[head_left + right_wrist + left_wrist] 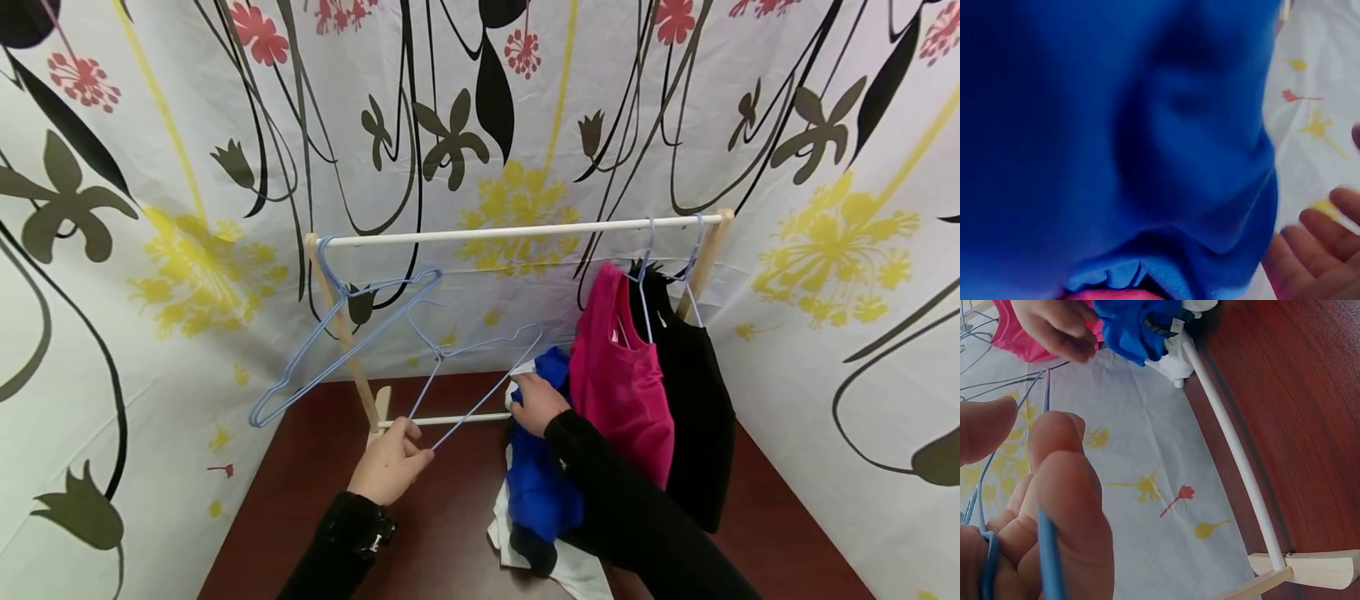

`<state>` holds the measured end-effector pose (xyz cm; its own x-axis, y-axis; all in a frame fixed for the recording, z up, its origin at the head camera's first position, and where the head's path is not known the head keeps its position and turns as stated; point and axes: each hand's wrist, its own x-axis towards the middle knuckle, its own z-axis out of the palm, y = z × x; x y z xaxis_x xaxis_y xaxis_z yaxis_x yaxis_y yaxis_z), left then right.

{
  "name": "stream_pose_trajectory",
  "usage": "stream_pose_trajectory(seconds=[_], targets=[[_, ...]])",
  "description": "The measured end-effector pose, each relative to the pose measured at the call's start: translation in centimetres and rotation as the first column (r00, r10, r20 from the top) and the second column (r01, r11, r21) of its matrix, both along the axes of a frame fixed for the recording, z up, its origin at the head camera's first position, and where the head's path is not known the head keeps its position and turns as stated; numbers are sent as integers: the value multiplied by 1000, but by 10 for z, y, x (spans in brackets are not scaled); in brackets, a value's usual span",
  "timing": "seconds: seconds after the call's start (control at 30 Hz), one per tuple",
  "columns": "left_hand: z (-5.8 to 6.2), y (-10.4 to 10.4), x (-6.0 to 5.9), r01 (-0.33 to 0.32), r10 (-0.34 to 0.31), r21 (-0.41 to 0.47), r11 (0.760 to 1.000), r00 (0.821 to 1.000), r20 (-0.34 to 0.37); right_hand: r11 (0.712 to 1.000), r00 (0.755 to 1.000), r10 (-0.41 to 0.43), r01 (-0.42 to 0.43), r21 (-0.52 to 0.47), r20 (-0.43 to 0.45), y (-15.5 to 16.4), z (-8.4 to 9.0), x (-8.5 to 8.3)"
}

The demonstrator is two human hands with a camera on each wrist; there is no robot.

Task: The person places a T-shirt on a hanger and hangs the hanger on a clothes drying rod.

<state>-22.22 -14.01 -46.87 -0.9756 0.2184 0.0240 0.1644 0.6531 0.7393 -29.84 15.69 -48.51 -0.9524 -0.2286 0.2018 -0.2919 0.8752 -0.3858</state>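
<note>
My left hand (390, 462) holds a thin light-blue clothes hanger (440, 357) by its lower part, its hook pointing away from me. In the left wrist view, the hanger's blue wire (1050, 556) passes between the thumb and fingers. To the right, my right hand (537, 404) grips the top of a blue garment (543, 492), fingers bent over the cloth. Blue cloth (1197, 156) fills most of the right wrist view and hides the fingertips. The left hand's fingers (1316, 250) show at that view's right edge.
A rack has a white top rod (480, 233) and wooden posts. Another blue hanger (341, 293) hangs bare at its left end. A pink top (622, 375) and a black top (697, 417) hang at the right. White cloth (581, 571) lies on the dark table (300, 500).
</note>
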Motion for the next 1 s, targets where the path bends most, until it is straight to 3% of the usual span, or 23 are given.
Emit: stream_pose_trajectory(seconds=[0.17, 0.37, 0.63, 0.8, 1.0], targets=[[-2, 8, -4, 11, -12, -16, 1000, 1000, -20, 997, 997, -65, 64, 46, 37, 9, -10, -25], [-8, 17, -4, 25, -26, -39, 999, 1000, -10, 976, 960, -216, 214, 34, 178, 29, -32, -32], [-18, 20, 0, 53, -54, -37, 998, 998, -16, 966, 960, -254, 258, -27, 116, 41, -63, -33], [-19, 21, 4, 62, -62, -36, 997, 998, -9, 964, 961, -258, 263, -48, 103, 48, -64, -36], [-16, 15, 6, 69, -69, -53, 996, 998, 7, 932, 954, -284, 299, -204, 99, 55, -43, -37]])
